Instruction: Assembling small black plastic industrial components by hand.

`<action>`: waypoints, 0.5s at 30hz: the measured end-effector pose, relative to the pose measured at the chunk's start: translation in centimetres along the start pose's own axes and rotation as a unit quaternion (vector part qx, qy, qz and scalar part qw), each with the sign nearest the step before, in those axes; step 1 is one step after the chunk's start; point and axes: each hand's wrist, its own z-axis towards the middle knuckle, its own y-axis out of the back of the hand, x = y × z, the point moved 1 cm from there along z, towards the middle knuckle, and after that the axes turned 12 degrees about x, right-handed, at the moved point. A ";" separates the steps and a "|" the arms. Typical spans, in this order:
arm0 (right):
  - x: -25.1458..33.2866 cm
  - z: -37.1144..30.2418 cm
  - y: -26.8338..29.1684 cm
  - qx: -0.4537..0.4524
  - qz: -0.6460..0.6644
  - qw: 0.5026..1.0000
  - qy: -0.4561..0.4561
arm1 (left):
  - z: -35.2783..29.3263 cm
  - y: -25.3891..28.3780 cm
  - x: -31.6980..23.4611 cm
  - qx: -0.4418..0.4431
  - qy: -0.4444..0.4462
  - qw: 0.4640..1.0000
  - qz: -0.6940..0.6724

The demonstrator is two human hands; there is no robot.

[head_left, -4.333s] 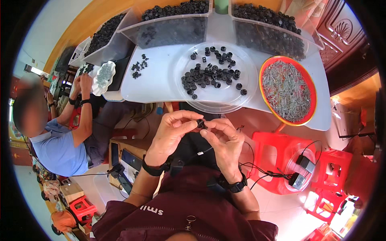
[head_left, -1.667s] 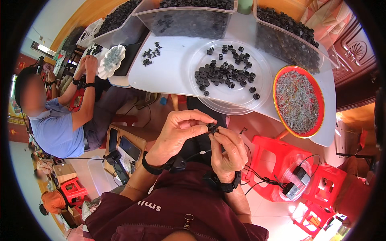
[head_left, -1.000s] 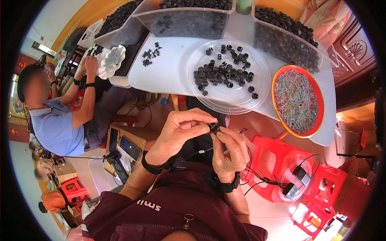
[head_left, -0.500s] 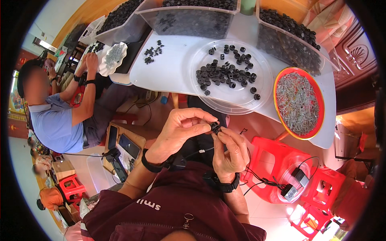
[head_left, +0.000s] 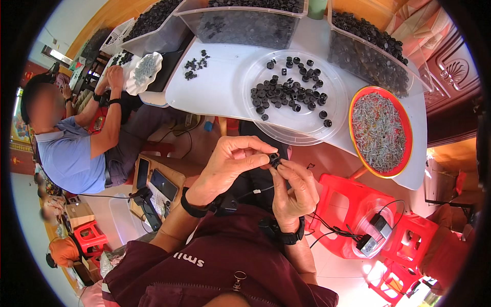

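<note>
Between both hands, over my lap, is a small round black plastic part (head_left: 274, 160). My left hand (head_left: 236, 159) pinches it from the left with thumb and forefinger. From the right, the fingertips of my right hand (head_left: 293, 187) close on the same part; fingers cover much of it. In front of me, a clear round plastic tray (head_left: 330, 77) at the table's near edge bears many similar black parts (head_left: 286, 94). A red basin with a yellow rim (head_left: 353, 128), full of thin silvery metal pieces (head_left: 379, 134), sits at the table's right end.
Clear bins of black parts (head_left: 245, 28) (head_left: 365, 56) line the table's back. A loose cluster of small black pieces (head_left: 194, 65) lies left on the white table (head_left: 220, 92). A co-worker (head_left: 71, 148) sits at left by a white scalloped dish (head_left: 135, 84). Red stools (head_left: 335, 204) and cables stand at right.
The black part has turned slightly and moved a little in my fingers. Both hands keep nearly the same place. The co-worker's hands have shifted a little.
</note>
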 end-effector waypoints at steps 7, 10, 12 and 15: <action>-0.1 0.1 -0.2 -0.004 -0.019 0.999 0.048 | -0.2 0.2 -0.2 0.014 -0.009 0.999 0.029; 0.0 -0.1 -0.3 -0.007 -0.023 0.999 0.044 | -0.1 0.1 -0.6 0.025 -0.009 0.998 0.057; 0.0 0.0 -0.3 -0.010 -0.028 0.999 0.036 | -0.1 0.1 -0.7 0.032 -0.002 0.998 0.056; 0.0 0.3 -0.2 0.006 -0.030 0.999 0.044 | 0.0 0.3 -0.7 0.032 0.014 0.998 0.057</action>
